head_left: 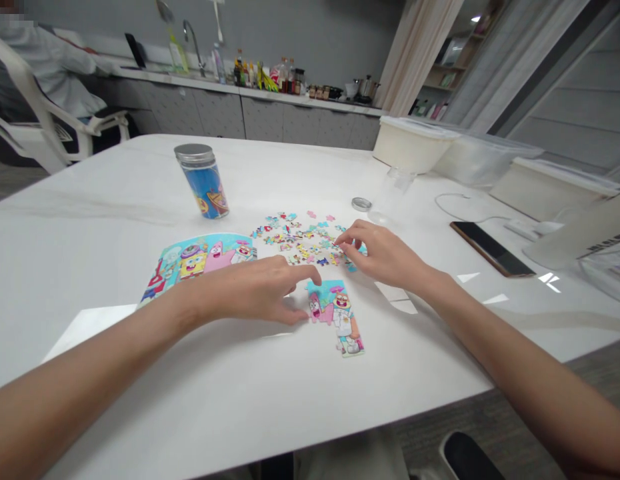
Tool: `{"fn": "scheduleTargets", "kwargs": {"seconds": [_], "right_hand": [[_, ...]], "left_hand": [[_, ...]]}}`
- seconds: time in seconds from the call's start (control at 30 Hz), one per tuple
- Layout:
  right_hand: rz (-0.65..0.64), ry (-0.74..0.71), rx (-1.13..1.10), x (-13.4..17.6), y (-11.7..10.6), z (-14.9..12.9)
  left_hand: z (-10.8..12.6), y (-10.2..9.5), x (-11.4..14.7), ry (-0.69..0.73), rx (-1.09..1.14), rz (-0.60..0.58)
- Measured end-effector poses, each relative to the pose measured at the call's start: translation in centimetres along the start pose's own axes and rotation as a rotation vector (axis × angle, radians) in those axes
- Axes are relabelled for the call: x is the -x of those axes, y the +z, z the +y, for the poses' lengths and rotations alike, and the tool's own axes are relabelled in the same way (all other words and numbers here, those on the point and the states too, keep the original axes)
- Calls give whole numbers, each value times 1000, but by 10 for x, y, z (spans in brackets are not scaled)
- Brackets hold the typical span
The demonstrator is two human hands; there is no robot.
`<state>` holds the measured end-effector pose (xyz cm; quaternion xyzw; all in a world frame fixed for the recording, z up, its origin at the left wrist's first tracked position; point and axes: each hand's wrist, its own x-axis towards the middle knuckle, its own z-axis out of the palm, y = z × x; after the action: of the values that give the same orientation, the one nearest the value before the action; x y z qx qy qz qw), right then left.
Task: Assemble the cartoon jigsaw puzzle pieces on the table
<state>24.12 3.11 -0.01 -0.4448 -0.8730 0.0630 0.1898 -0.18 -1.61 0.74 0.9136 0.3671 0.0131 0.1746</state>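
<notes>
The joined puzzle [342, 320] lies on the white table [215, 407] before me. My left hand [260, 288] is at its left side, thumb and forefinger apart. My right hand [379, 251] is at the loose pieces [303, 241]; I cannot tell if it grips 1. Farther left lies a picture sheet [193, 260], and behind it stands 1 jar [206, 187].
</notes>
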Motion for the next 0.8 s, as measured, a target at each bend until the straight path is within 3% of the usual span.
{"fn": "scheduleTargets", "kwargs": {"seconds": [0.3,0.57,0.67,0.8], "right_hand": [[-109,69,73,6,3,3],[-159,225,107,5,11,15],[-246,325,97,8,17,14],[-277,317,58,13,32,11]], "left_hand": [[-5,-4,-3,-164,-218,42],[-15,-11,-3,-460,-542,51],[-20,-14,3,-510,-584,42],[-21,-15,9,-592,-574,35]]}}
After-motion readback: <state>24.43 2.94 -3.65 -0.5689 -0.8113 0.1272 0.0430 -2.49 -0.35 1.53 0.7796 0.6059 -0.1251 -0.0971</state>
